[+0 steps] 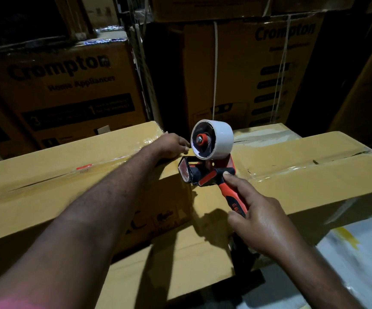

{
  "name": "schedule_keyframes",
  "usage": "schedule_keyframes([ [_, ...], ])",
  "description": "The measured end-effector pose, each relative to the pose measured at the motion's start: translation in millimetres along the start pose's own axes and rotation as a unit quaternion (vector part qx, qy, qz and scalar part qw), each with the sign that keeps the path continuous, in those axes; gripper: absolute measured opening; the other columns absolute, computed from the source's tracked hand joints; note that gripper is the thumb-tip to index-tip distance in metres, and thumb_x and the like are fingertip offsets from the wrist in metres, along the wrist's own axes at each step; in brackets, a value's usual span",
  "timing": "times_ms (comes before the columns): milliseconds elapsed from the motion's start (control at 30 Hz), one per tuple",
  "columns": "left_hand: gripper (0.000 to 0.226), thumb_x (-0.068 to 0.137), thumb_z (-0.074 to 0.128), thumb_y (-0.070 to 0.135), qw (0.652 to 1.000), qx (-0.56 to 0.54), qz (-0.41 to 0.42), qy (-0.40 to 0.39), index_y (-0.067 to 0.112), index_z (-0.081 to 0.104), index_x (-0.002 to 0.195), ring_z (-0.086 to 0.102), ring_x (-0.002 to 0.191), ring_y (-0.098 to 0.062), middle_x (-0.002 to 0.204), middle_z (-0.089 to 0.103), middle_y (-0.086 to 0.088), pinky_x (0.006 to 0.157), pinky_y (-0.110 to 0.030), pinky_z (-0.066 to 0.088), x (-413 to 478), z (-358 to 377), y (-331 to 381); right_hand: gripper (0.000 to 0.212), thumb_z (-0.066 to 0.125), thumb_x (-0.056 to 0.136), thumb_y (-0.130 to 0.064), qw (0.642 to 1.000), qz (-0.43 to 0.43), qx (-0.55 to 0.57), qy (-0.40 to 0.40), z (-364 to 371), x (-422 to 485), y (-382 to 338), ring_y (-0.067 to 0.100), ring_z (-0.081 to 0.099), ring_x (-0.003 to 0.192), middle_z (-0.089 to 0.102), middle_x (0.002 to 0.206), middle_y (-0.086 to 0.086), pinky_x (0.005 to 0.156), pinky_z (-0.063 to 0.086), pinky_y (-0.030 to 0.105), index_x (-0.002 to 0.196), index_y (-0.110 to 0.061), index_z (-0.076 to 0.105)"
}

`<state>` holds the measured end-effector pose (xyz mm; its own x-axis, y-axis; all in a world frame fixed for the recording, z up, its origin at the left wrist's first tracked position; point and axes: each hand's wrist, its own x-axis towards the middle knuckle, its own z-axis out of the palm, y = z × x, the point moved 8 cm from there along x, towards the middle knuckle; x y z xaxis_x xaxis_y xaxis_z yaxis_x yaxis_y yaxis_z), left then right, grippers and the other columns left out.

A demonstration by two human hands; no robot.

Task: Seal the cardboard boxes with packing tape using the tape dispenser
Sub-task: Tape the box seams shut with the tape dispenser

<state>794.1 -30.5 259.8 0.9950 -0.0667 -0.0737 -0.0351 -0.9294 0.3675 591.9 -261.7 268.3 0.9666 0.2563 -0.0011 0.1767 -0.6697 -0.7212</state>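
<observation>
Centre frame: right hand is gripping dispenser handle; left hand is resting on box, finger curl indiscernible.

The far side is closed off by a wall of stacked brown cartons: the left carton is printed "Crompton Home Appliances" in black, and the taller right carton carries the same brand name and is bound by white straps, with more cartons piled above both. The back of the room is dim and its upper left corner is nearly black, while the near ground is brightly lit and throws hard shadows. At the lower right lies a pale, glossy sheet with a yellow mark.
</observation>
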Motion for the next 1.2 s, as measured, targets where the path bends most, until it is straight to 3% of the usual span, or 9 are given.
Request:
schedule_keyframes([
  [133,0.019,0.1,0.06,0.025,0.996,-0.035,0.028,0.078,0.015,0.076,0.105,0.062,0.083,-0.018,0.095,0.07,0.001,0.074,-0.032,0.046,-23.9,-5.4,22.3,0.078,0.061,0.093,-0.023,1.0,-0.005,0.006,0.007,-2.1,-5.6,2.8,0.003,0.061,0.077,0.054,0.108,-0.012,0.059,0.05,0.015,0.142,-0.065,0.018],
  [233,0.014,0.097,0.065,0.015,0.98,-0.191,0.056,0.025,0.02,0.075,0.09,0.065,0.075,-0.006,0.086,0.071,0.005,0.072,-0.026,0.051,-44.7,4.6,33.9,0.077,0.06,0.094,-0.023,1.0,-0.01,0.011,0.004,0.3,-6.3,3.0,0.002,0.06,0.071,0.054,0.103,-0.016,0.055,0.048,0.015,0.143,-0.064,0.018],
  [367,0.017,0.098,0.063,0.019,0.994,-0.1,0.045,-0.017,0.01,0.076,0.105,0.059,0.078,-0.01,0.092,0.066,0.003,0.073,-0.026,0.044,-47.0,6.2,35.1,0.076,0.06,0.094,-0.022,1.0,-0.017,0.017,0.011,8.3,-10.8,-1.3,0.001,0.055,0.064,0.055,0.083,-0.015,0.053,0.041,0.011,0.145,-0.061,0.02],
  [500,0.021,0.1,0.061,0.025,0.998,-0.046,0.046,-0.024,0.01,0.076,0.106,0.054,0.07,-0.002,0.078,0.062,0.012,0.065,-0.022,0.042,-45.2,13.0,38.9,0.075,0.061,0.094,-0.02,0.999,-0.017,0.034,0.028,10.5,-23.2,4.3,-0.009,0.052,0.051,0.05,0.068,-0.014,0.046,0.035,0.005,0.147,-0.057,0.024],
  [633,0.021,0.098,0.065,0.032,0.998,-0.045,0.032,-0.022,0.017,0.076,0.108,0.062,0.084,-0.01,0.088,0.068,0.009,0.081,-0.03,0.047,-45.9,15.1,40.8,0.074,0.062,0.094,-0.018,0.997,-0.027,0.061,0.037,15.1,-35.8,14.8,-0.02,0.05,0.055,0.052,0.07,-0.015,0.048,0.038,0.005,0.146,-0.055,0.026],
  [767,0.022,0.099,0.063,0.033,0.999,-0.024,0.026,-0.025,0.019,0.075,0.112,0.057,0.079,-0.005,0.09,0.068,0.008,0.076,-0.029,0.045,-50.1,10.3,38.3,0.072,0.061,0.094,-0.025,0.996,-0.031,0.078,0.032,25.9,-43.9,26.7,-0.02,0.051,0.058,0.054,0.075,-0.017,0.052,0.04,0.005,0.142,-0.062,0.023],
  [900,0.02,0.099,0.062,0.024,1.0,-0.012,0.02,-0.004,0.011,0.075,0.107,0.062,0.092,-0.021,0.104,0.072,-0.006,0.083,-0.035,0.05,-53.3,10.8,40.2,0.078,0.06,0.095,-0.027,0.997,-0.05,0.042,0.047,36.9,-40.0,31.4,-0.005,0.057,0.067,0.056,0.087,-0.017,0.061,0.043,0.008,0.137,-0.072,0.011],
  [1033,0.02,0.094,0.067,0.017,0.999,-0.039,0.019,-0.005,0.006,0.072,0.109,0.066,0.101,-0.028,0.108,0.072,-0.01,0.095,-0.045,0.053,-54.5,12.4,41.7,0.081,0.06,0.095,-0.023,0.995,-0.069,0.009,0.065,41.9,-29.9,30.4,0.007,0.059,0.088,0.061,0.105,-0.009,0.079,0.054,0.028,0.144,-0.066,0.012],
  [1200,0.042,0.094,0.066,0.006,0.998,-0.041,0.057,0.005,-0.002,0.056,0.135,0.051,0.13,-0.033,0.138,0.058,-0.019,0.117,-0.048,0.031,-68.4,17.1,42.8,0.081,0.058,0.096,-0.026,0.994,-0.079,-0.023,0.075,47.5,-24.4,26.5,0.011,0.06,0.088,0.063,0.106,-0.005,0.078,0.055,0.029,0.146,-0.061,0.005],
])
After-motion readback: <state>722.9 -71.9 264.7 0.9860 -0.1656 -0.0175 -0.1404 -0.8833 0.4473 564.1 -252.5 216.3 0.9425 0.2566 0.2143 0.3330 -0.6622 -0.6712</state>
